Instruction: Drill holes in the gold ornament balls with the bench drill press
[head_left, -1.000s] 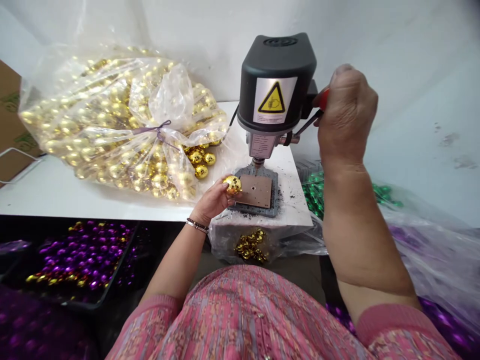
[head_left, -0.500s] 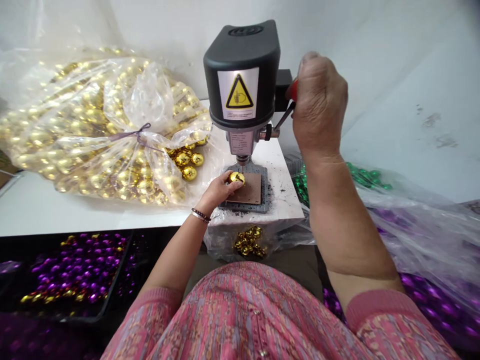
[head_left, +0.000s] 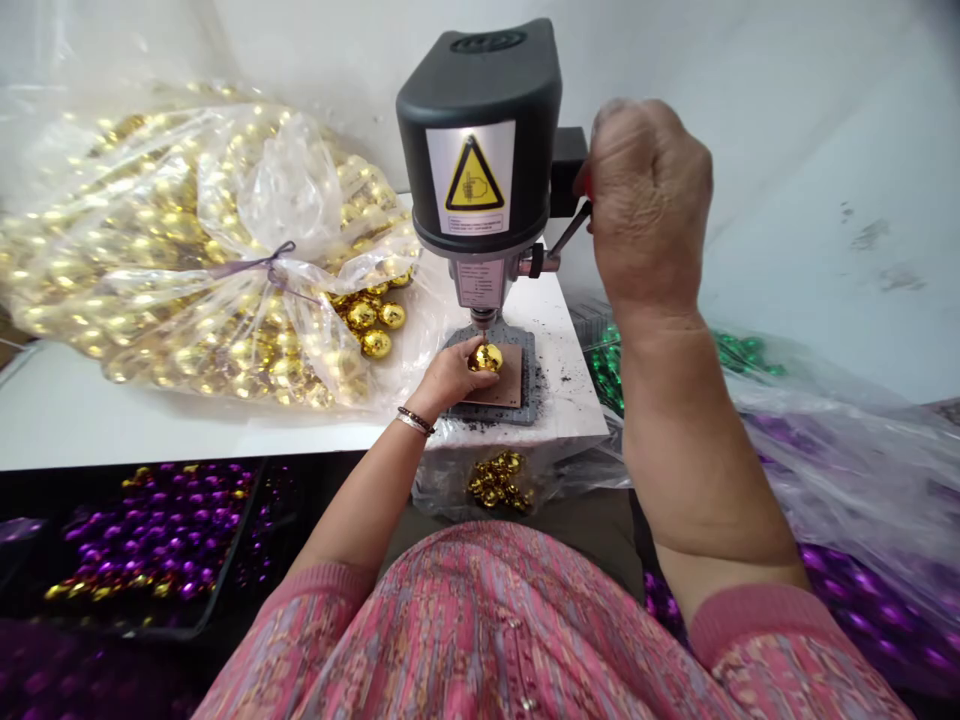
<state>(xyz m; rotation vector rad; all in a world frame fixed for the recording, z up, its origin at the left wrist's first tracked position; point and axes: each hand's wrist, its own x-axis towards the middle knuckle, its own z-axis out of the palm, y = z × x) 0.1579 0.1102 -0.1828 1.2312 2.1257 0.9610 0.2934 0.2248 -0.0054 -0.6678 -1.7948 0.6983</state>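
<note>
Between the thumb and fingers of my left hand [head_left: 451,377] is a shiny gold ball [head_left: 489,358], held over the brown plate [head_left: 511,385] on the base of a small drill press [head_left: 480,130]. The drill tip comes down right above the ball; whether it touches cannot be made out. My right hand [head_left: 651,205] is raised beside the machine's head, closed around the red end of its lever [head_left: 574,228]. Dark shavings lie scattered around the machine's base.
At left on the white table [head_left: 187,435] sits a tied clear bag of gold balls [head_left: 172,260], with several loose at its opening. A bag of gold pieces [head_left: 500,482] hangs at the front edge. Purple balls [head_left: 165,530] are lower left, green ones [head_left: 739,352] right.
My left hand and the gold ball have shifted slightly right, and the dark mark seen on the ball no longer shows. My right hand has moved a little, still on the lever.
</note>
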